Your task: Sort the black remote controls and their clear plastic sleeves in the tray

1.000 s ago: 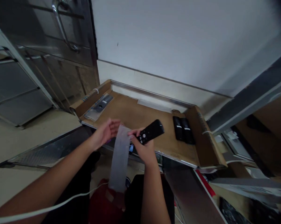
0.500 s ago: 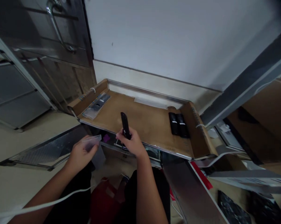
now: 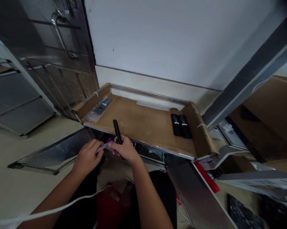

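My right hand [image 3: 126, 149] is closed around a long black remote control [image 3: 118, 132], which stands upright and slightly tilted over the table's front edge. A thin clear plastic bag [image 3: 102, 147] is pinched in my left hand [image 3: 87, 156]. The bag's right end meets the fingertips of my right hand; whether they grip it I cannot tell. At the left of the cardboard-lined table [image 3: 138, 117], clear plastic bags [image 3: 95, 115] lie with a dark remote among them. Two black remotes, one [image 3: 175, 124] beside another [image 3: 185, 126], lie side by side at the right.
Folded cardboard walls bound the table at the left [image 3: 92, 99] and right [image 3: 201, 132]. A white cable [image 3: 69, 202] crosses over my left forearm. Below the table stand an open metal panel [image 3: 55, 152] and a red item [image 3: 110, 203]. A wall [image 3: 157, 41] rises behind.
My right hand has moved left and slightly down with the remote, up to the bag. My left hand has shifted a little right, and the bag now shows nearly edge-on.
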`<action>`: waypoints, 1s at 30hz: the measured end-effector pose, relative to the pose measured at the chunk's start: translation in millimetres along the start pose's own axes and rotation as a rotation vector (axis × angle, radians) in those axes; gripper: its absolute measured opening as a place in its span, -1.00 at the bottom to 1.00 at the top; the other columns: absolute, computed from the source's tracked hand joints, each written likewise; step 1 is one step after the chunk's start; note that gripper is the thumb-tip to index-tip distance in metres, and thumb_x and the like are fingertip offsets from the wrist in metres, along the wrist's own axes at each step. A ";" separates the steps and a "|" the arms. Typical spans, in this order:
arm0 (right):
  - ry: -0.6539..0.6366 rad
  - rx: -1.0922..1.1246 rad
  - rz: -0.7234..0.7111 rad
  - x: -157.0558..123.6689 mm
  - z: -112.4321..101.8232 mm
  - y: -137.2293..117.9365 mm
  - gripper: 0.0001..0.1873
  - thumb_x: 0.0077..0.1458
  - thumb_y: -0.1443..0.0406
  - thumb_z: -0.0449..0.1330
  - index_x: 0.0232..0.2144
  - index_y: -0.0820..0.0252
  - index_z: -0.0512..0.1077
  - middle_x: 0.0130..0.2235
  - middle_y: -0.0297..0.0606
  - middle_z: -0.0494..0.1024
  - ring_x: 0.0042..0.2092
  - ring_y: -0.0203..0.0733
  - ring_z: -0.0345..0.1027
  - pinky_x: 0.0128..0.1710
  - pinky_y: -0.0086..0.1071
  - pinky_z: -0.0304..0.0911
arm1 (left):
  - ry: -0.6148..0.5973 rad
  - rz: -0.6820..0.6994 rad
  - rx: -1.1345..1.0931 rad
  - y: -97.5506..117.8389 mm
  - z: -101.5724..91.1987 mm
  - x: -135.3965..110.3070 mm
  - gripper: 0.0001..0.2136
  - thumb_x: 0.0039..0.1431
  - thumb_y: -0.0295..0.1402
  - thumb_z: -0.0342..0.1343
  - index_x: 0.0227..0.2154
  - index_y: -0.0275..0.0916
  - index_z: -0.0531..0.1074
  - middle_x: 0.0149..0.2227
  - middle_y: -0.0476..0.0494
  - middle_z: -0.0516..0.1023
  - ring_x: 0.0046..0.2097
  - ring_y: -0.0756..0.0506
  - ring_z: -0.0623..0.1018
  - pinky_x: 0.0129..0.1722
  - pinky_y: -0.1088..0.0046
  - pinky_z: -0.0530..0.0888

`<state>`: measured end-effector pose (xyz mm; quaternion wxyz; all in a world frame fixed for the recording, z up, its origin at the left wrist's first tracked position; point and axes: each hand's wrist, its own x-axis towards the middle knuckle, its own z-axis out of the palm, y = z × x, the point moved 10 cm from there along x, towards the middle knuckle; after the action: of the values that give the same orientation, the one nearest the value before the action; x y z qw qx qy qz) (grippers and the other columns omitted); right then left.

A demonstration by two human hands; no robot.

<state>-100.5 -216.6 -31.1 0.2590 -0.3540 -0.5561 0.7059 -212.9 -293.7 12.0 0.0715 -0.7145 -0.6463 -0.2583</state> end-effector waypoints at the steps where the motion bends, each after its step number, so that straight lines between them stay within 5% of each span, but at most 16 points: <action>1: 0.021 0.011 0.009 2.0 0.3 2.5 -0.64 -0.07 0.17 0.40 -0.39 0.11 0.28 -0.57 -0.48 0.42 -0.56 -0.33 0.32 -0.65 -0.54 0.07 | -0.003 0.011 0.031 0.7 0.1 -1.1 -0.83 0.29 -0.38 -0.02 -0.21 -0.21 0.47 -0.22 -0.16 0.56 -0.15 -0.17 0.56 -0.13 0.28 0.45; 8: 0.195 -0.248 -0.024 8.5 -0.3 13.7 -0.83 -0.11 0.33 0.24 -0.38 0.12 0.36 -0.51 -0.45 0.45 -0.48 -0.27 0.40 -0.51 -0.48 0.21 | -0.036 0.026 0.105 -8.9 8.1 -11.2 -0.83 0.23 -0.40 0.04 -0.17 -0.22 0.48 -0.18 -0.22 0.58 -0.13 -0.27 0.58 -0.09 0.13 0.45; 12: 0.224 -0.480 -0.116 5.7 14.2 10.4 -0.85 -0.10 0.31 0.22 -0.36 0.13 0.42 -0.38 -0.35 0.54 -0.35 -0.22 0.44 -0.41 -0.45 0.21 | -0.056 -0.007 -0.103 -24.6 19.0 -27.0 -0.56 0.14 -0.37 0.11 0.11 -0.22 0.36 0.13 -0.34 0.49 0.15 -0.33 0.50 0.13 0.04 0.43; 15: 0.135 -0.617 -0.140 3.8 31.1 12.4 -0.83 -0.07 0.29 0.22 -0.32 0.13 0.44 -0.31 -0.28 0.60 -0.29 -0.17 0.47 -0.39 -0.43 0.19 | -0.154 -0.093 -0.331 -31.8 39.0 -40.0 -0.41 0.13 -0.35 0.13 0.25 -0.20 0.20 0.16 -0.34 0.49 0.14 -0.27 0.54 0.12 0.12 0.49; 19: 0.062 -0.763 -0.214 -1.2 40.9 5.8 -0.84 0.00 0.26 0.23 -0.30 0.13 0.44 -0.27 -0.23 0.62 -0.24 -0.14 0.50 -0.35 -0.41 0.20 | -0.179 -0.216 -0.532 -28.4 54.6 -43.5 -0.48 0.12 -0.29 0.15 0.16 -0.22 0.30 -0.01 -0.30 0.59 0.00 -0.25 0.61 0.02 0.16 0.55; 25: 0.158 -0.796 -0.259 -5.5 22.4 -5.9 -0.85 0.09 0.27 0.18 -0.25 0.13 0.43 -0.26 -0.22 0.62 -0.24 -0.15 0.51 -0.32 -0.41 0.24 | -0.121 -0.213 -0.605 -12.5 51.6 -22.7 -0.58 0.09 -0.30 0.16 0.04 -0.23 0.41 -0.08 -0.24 0.62 -0.04 -0.22 0.62 -0.02 0.24 0.55; 30: 0.178 -0.824 -0.217 -3.4 12.7 5.0 -0.63 0.02 0.24 0.25 -0.08 0.13 0.44 -0.13 -0.15 0.64 -0.13 -0.06 0.54 -0.24 -0.37 0.31 | -0.154 -0.195 -0.533 -4.5 53.6 -11.2 -0.72 0.03 -0.41 0.07 -0.15 -0.21 0.47 -0.24 -0.14 0.62 -0.26 -0.16 0.61 -0.21 0.34 0.55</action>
<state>-108.3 -228.1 -33.5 0.2157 -0.4271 -0.8008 0.3603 -202.8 -279.6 -40.2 -0.1930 -0.6602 -0.6247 -0.3696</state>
